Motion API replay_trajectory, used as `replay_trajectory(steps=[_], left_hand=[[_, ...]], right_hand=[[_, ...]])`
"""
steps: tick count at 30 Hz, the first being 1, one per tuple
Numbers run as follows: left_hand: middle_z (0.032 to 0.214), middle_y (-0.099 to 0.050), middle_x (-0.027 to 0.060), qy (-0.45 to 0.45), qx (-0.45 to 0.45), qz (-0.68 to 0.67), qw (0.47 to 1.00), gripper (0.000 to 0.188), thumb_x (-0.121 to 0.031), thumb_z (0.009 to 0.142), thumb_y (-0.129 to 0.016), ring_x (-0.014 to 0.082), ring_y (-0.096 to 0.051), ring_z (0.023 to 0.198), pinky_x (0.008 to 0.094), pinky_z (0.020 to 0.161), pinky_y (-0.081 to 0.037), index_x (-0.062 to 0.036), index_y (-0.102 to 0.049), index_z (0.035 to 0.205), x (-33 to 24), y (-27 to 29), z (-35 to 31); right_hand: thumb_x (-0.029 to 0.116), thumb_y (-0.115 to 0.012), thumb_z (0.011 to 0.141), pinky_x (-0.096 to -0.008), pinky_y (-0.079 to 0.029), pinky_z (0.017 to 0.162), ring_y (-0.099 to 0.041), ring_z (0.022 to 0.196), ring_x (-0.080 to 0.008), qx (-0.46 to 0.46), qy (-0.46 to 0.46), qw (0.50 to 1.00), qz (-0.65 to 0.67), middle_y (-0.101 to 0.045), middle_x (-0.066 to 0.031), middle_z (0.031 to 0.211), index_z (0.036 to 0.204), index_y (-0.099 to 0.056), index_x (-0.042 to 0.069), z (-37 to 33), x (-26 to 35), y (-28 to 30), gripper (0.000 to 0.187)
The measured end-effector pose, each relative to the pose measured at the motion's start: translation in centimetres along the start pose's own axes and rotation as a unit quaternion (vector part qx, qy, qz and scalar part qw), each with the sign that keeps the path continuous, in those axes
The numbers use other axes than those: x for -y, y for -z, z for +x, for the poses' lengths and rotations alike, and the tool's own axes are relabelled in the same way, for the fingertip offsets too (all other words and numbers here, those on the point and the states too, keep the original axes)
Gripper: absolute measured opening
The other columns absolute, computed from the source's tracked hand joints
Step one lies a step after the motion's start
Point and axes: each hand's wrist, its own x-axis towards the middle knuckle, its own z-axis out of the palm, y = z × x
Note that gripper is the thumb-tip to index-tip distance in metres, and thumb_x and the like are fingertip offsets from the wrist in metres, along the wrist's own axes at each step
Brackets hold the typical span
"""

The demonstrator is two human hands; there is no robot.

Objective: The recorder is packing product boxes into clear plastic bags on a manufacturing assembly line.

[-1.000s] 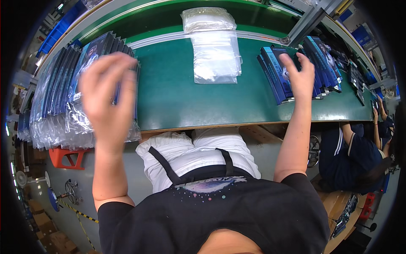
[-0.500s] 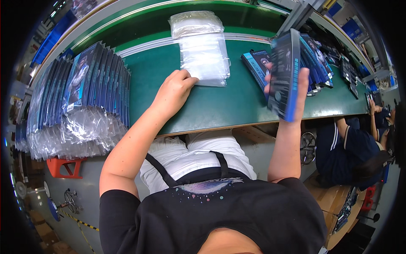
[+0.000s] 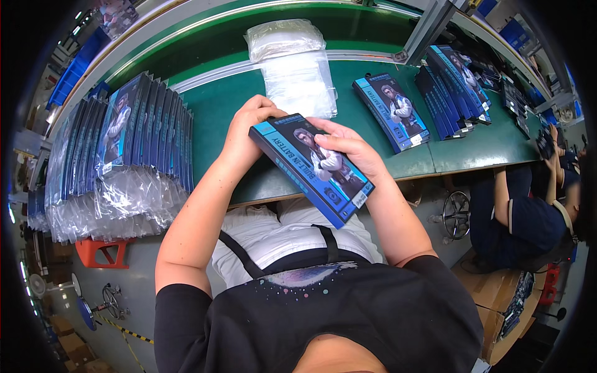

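Note:
My right hand (image 3: 351,148) grips a flat blue-and-black box (image 3: 311,168), thumb on its printed front and the other fingers at its far side. The box is tilted in front of my waist, over the table's near edge. Just behind its upper left corner is my left hand (image 3: 250,124), fingers curled and fingertips partly hidden by the box; what they pinch cannot be made out. Beyond both hands lies a stack of clear plastic bags (image 3: 297,78), its lower end partly covered by the box and hands.
Bagged boxes (image 3: 134,124) stand in a dense row at the left. On the right lie a single box (image 3: 392,112) and a leaning row of boxes (image 3: 454,87). The green table (image 3: 407,163) ends just before my lap. A co-worker (image 3: 516,211) sits at far right.
My right hand has brought the box from the right side of the table to the middle, beside my left hand. My left hand stays near the bags, its fingertips now partly hidden.

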Motion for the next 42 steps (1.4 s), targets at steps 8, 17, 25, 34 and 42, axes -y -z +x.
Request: replay_trajectory(steps=[8, 17, 25, 34, 42], left_hand=[[0.089, -0.069, 0.0082, 0.250, 0.060, -0.103, 0.961, 0.018, -0.004, 0.085, -0.064, 0.0114, -0.062, 0.080, 0.0247, 0.073, -0.050, 0.0036, -0.068, 0.100, -0.6, 1.1, -0.1], [0.082, -0.064, 0.0092, 0.102, 0.008, 0.048, 0.994, 0.021, 0.003, 0.081, -0.060, 0.0152, -0.062, 0.073, 0.0289, 0.069, -0.050, 0.0001, -0.067, 0.101, -2.0, 1.1, -0.6], [0.089, -0.064, 0.0102, 0.037, -0.060, -0.036, 0.997, 0.027, -0.001, 0.084, -0.063, 0.0194, -0.062, 0.079, 0.0287, 0.070, -0.050, -0.0008, -0.061, 0.111, -2.4, 0.9, -2.9], [0.101, -0.065, 0.0109, 0.311, -0.066, -0.619, 0.718, 0.029, -0.018, 0.088, -0.064, 0.0197, -0.065, 0.090, 0.0325, 0.081, -0.054, 0.0017, -0.060, 0.109, -2.7, -0.1, -2.8], [0.110, -0.063, 0.0163, 0.314, -0.093, -0.671, 0.665, 0.035, -0.016, 0.091, -0.060, 0.0258, -0.065, 0.098, 0.0383, 0.086, -0.054, 0.0047, -0.053, 0.118, -1.7, 2.1, -2.4]], right_hand=[[0.007, -0.063, 0.085, -0.0281, -0.052, 0.084, -0.065, 0.095, -0.0163, -0.045, 0.036, 0.991, -0.121, -0.062, -0.0156, 0.114, 0.130, -0.042, -0.011, -1.4, 0.6, 0.8, 0.053], [0.005, -0.059, 0.088, -0.0266, -0.046, 0.091, -0.057, 0.106, -0.0167, -0.169, 0.187, 0.943, -0.216, -0.057, -0.0175, 0.121, 0.133, -0.036, -0.012, 0.1, -2.4, -0.1, 0.053], [0.005, -0.072, 0.081, -0.0233, -0.052, 0.067, -0.064, 0.072, -0.0118, -0.227, 0.189, 0.945, -0.137, -0.067, -0.0109, 0.085, 0.094, -0.055, -0.002, -0.3, -1.6, -1.5, 0.023], [0.002, -0.073, 0.078, -0.0230, -0.050, 0.068, -0.062, 0.078, -0.0110, -0.132, 0.134, 0.969, -0.161, -0.065, -0.0082, 0.089, 0.109, -0.059, -0.003, -0.3, -2.9, -2.8, 0.035], [0.002, -0.081, 0.068, -0.0275, -0.049, 0.081, -0.058, 0.101, -0.0162, -0.007, 0.071, 0.900, -0.431, -0.053, -0.0112, 0.111, 0.151, -0.011, 0.009, -2.9, -0.3, -4.2, 0.109]])
